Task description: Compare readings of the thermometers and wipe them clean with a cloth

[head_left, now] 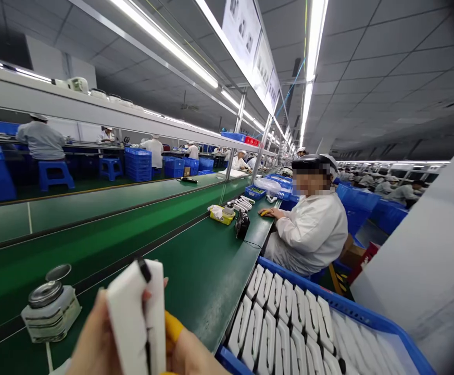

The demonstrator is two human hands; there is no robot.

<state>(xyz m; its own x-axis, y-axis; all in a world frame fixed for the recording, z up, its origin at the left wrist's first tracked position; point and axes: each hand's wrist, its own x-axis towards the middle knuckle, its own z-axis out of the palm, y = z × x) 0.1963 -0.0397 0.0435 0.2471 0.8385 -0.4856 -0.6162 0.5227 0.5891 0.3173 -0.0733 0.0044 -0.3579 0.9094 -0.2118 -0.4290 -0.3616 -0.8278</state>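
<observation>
A white plastic handle-shaped part (127, 312) with a black piece at its top end stands upright, close to the camera. My left hand (96, 338) grips it from the left side. On its other side my right hand (186, 346), with yellow finger covers, closes round it; some of its fingers are hidden behind the part. To the left on the green bench stands a squat bottle (51, 315) with a metal lid and a round dish-like top. At the lower right, a blue crate (371, 307) holds rows of similar white parts (268, 330).
A co-worker (309, 229) in white sits further along the green bench (196, 260). Near that person are a yellow tray (222, 216), a black object (242, 225) and several white parts (243, 203). A green conveyor belt (105, 226) runs along the left.
</observation>
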